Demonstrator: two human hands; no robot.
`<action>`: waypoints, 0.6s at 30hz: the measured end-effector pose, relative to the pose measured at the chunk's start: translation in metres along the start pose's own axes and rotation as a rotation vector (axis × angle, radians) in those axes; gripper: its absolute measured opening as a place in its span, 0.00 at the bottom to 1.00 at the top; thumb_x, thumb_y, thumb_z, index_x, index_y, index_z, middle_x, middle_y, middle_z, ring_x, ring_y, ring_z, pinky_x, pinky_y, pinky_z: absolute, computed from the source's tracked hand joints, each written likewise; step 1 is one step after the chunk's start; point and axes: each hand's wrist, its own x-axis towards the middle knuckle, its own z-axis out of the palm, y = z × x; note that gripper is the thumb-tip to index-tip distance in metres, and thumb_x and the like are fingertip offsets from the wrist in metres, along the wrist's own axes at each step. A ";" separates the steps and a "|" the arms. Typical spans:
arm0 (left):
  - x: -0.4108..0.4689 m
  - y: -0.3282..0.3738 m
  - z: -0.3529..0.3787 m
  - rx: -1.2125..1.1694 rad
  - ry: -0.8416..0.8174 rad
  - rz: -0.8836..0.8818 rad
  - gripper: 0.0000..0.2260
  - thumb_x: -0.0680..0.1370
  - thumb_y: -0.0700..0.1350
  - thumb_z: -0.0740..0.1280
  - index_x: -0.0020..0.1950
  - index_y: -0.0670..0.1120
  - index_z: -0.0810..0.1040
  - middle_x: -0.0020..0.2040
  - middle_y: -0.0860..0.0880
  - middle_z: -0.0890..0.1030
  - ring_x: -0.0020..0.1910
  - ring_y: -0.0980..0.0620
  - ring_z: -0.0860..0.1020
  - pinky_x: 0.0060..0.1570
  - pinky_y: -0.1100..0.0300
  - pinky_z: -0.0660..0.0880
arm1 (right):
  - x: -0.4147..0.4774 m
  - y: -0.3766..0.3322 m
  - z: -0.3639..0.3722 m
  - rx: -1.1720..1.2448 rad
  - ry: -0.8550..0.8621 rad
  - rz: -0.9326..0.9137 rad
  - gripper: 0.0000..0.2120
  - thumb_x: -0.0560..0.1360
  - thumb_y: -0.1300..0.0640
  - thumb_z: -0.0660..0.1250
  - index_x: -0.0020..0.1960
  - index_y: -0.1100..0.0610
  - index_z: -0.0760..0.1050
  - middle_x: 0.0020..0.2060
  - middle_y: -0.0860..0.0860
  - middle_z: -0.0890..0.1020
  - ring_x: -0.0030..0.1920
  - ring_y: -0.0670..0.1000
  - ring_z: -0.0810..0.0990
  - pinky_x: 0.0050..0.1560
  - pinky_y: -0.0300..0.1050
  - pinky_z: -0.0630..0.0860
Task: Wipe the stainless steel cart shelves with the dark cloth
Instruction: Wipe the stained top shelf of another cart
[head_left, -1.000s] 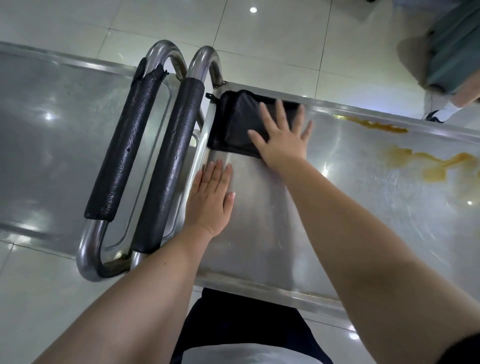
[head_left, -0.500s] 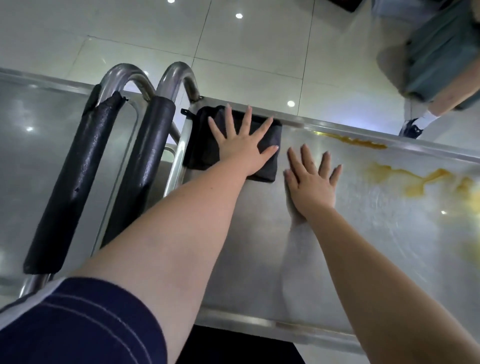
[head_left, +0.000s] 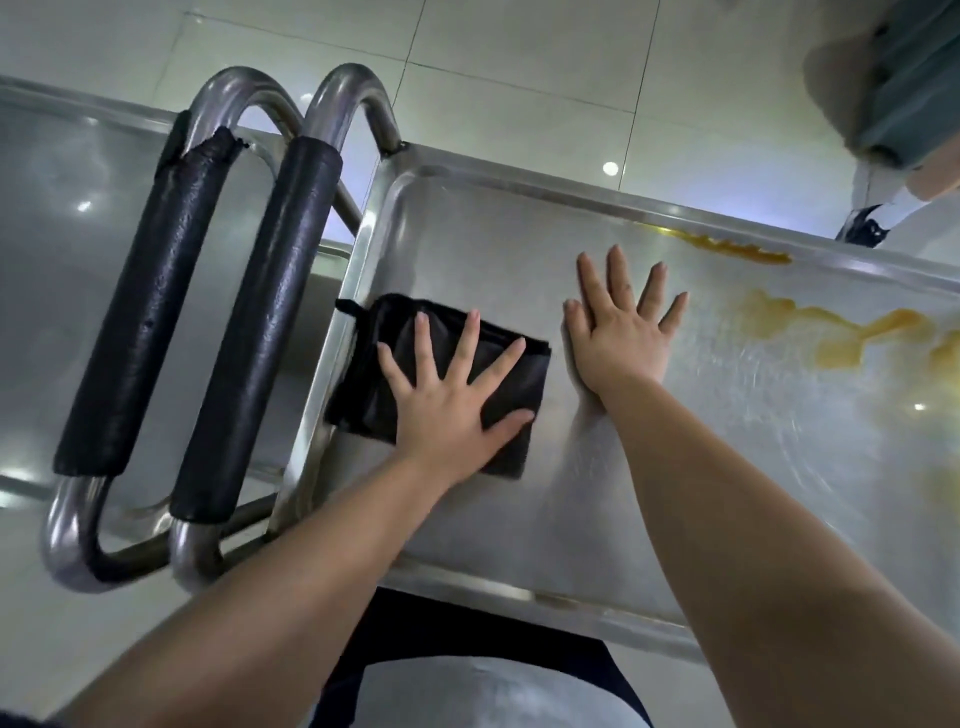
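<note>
- Nearest the camera, below both wrists, is the person's dark and white clothing (head_left: 467, 686).
- The left hand (head_left: 447, 400) lies flat, fingers straight and spread, palm pressing down on the folded dark cloth (head_left: 358, 395). It grasps nothing.
- The cloth sits under this hand on the flat stainless steel cart shelf (head_left: 571, 519). Its left edge touches the shelf's raised rim, and a small loop tag (head_left: 345, 306) sticks out beyond the little finger.
- The right hand (head_left: 618, 343) is also released. It lies flat on bare steel with its fingers fanned, just right of the cloth and not touching it.
- Left of the left hand, past the rim, stand two looped steel tube handles, each in a black foam sleeve: the nearer one (head_left: 260, 332) and the outer one (head_left: 140, 322), whose foam is torn at the top.
- Right of the right hand, yellow-orange smears (head_left: 831, 332) spread over the shelf.
- Beyond its fingertips, a thin yellow streak (head_left: 737, 249) runs along the far rim.
- Farther left of the handles lies a second steel surface (head_left: 47, 260).
- Beyond both hands is pale tiled floor (head_left: 519, 62), with another person's teal garment (head_left: 909, 78) and dark shoe (head_left: 862, 228) at the far right.
</note>
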 end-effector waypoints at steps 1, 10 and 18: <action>-0.029 0.002 0.009 0.005 0.013 0.009 0.33 0.75 0.74 0.48 0.78 0.67 0.49 0.82 0.48 0.48 0.77 0.29 0.45 0.65 0.22 0.46 | 0.000 0.000 0.000 0.002 -0.001 -0.005 0.27 0.80 0.36 0.40 0.78 0.34 0.40 0.79 0.40 0.41 0.78 0.59 0.33 0.73 0.67 0.33; -0.008 -0.013 0.000 0.010 0.016 -0.087 0.34 0.71 0.76 0.52 0.76 0.70 0.49 0.82 0.53 0.47 0.77 0.31 0.43 0.64 0.23 0.45 | -0.014 0.002 0.003 -0.183 -0.043 -0.139 0.34 0.74 0.27 0.38 0.76 0.35 0.32 0.79 0.50 0.36 0.76 0.68 0.33 0.68 0.77 0.35; 0.158 -0.034 -0.042 0.004 -0.055 -0.027 0.34 0.71 0.78 0.47 0.75 0.73 0.42 0.80 0.57 0.38 0.77 0.35 0.36 0.67 0.24 0.40 | -0.009 0.003 0.003 -0.149 -0.019 -0.200 0.33 0.75 0.26 0.39 0.77 0.33 0.36 0.79 0.42 0.40 0.77 0.64 0.33 0.69 0.75 0.35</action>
